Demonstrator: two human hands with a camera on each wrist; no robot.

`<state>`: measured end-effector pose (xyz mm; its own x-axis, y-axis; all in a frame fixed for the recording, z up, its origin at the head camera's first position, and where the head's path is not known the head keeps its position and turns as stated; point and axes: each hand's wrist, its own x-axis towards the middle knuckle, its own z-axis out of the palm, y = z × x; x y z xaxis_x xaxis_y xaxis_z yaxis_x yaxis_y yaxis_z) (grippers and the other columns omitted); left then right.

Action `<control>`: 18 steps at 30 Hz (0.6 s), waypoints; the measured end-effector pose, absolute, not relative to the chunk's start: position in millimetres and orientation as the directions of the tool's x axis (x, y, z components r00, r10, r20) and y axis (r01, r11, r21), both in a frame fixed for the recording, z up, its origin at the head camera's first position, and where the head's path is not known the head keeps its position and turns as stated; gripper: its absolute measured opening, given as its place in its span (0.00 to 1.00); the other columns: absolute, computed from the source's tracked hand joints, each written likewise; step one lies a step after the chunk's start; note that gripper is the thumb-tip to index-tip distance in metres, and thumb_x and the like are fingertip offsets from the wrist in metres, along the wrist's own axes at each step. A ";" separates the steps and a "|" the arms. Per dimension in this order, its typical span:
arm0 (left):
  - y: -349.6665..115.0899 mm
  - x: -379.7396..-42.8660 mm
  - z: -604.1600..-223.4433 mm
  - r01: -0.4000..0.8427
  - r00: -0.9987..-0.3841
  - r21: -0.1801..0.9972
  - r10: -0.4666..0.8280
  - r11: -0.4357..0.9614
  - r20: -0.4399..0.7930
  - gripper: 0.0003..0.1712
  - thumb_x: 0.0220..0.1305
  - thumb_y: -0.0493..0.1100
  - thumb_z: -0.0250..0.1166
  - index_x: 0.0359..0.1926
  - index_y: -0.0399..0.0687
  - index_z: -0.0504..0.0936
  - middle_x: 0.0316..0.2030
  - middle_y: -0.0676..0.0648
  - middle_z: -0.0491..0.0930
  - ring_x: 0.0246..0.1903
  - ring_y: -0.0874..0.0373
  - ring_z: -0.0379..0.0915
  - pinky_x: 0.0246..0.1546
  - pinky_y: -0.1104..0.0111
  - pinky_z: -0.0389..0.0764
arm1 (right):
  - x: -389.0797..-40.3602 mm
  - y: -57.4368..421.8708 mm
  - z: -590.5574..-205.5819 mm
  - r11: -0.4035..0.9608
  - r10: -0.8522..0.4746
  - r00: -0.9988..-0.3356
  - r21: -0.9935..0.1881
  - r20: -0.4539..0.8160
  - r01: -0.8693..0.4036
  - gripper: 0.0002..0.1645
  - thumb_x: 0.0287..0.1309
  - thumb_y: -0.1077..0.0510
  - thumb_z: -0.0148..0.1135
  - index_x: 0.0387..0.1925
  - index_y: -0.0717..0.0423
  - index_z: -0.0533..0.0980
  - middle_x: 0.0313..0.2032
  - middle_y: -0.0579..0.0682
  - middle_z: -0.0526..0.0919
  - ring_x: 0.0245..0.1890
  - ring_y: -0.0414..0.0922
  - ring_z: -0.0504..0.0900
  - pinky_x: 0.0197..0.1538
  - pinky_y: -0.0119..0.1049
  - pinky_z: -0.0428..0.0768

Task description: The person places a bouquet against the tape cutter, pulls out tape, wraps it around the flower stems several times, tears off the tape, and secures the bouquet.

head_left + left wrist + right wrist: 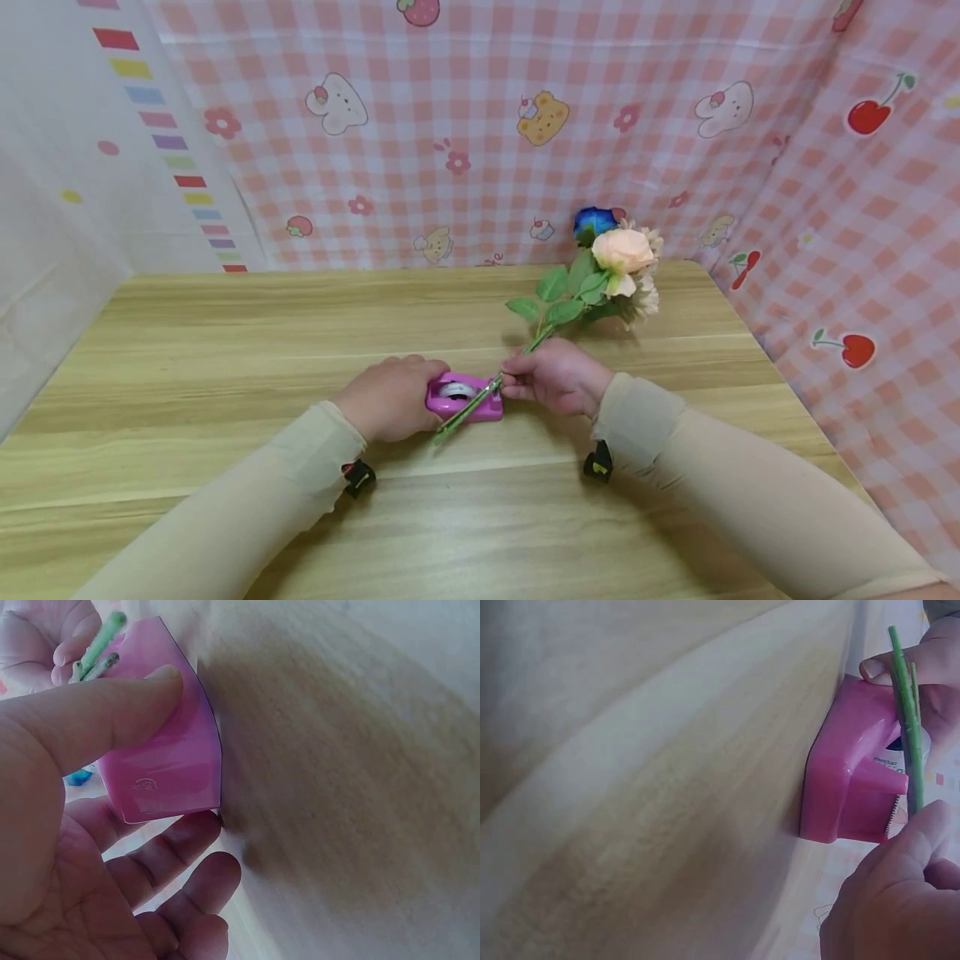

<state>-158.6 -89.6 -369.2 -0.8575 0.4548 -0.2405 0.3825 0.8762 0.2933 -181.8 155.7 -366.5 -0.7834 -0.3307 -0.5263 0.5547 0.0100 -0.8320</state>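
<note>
Pink plastic, the tape dispenser (464,398) sits near the middle of the tabletop (225,333), a little toward your edge. Your left hand (390,398) grips it from the left: in the left wrist view the thumb (112,720) presses flat on its side wall and the other fingers curl under and round its end.

Your right hand (557,377) is just right of the dispenser and pinches the green stems (468,410) between thumb and fingertips, close to the cutter end. The stems lie across the top of the dispenser. Their long axis runs on a slant, from the cut ends at the near left, just past the dispenser toward your edge, up to the flowers (622,254) near the far right corner. So the stems lie leftward of your right fingers and over the roll (457,390), and the right hand is the nearer one to them; the left touches only the dispenser.

From the right wrist view the serrated cutter (892,817) shows beside the stems, but you cannot tell whether any tape is drawn out or touches them. The right fingertips are mostly hidden behind the hand itself. A blue bloom (594,221) sits half hidden behind the peach one.
</note>
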 end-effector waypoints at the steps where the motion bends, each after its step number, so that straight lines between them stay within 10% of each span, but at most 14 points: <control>1: -89.6 -158.4 -369.1 0.382 -0.858 0.293 0.455 0.876 -0.240 0.40 0.64 0.55 0.74 0.74 0.52 0.73 0.60 0.45 0.82 0.59 0.44 0.78 0.64 0.49 0.78 | -182.0 155.8 -366.4 0.003 -0.336 -0.784 -0.833 -0.522 0.553 0.10 0.74 0.69 0.52 0.34 0.60 0.74 0.27 0.49 0.84 0.28 0.39 0.83 0.41 0.30 0.88; 18: -89.9 -157.0 -368.1 0.392 -0.855 0.287 0.461 0.874 -0.237 0.39 0.64 0.54 0.74 0.74 0.52 0.74 0.58 0.46 0.82 0.58 0.45 0.78 0.64 0.50 0.77 | -183.3 159.0 -373.0 -0.045 -0.307 -0.774 -0.804 -0.554 0.594 0.12 0.73 0.71 0.52 0.51 0.58 0.63 0.30 0.51 0.84 0.30 0.41 0.83 0.40 0.31 0.88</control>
<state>-157.0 -89.9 -368.1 -0.8550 0.4613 -0.2369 0.3920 0.8740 0.2871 -183.3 159.0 -373.0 -0.7736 -0.3074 -0.5541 0.5935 -0.0451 -0.8036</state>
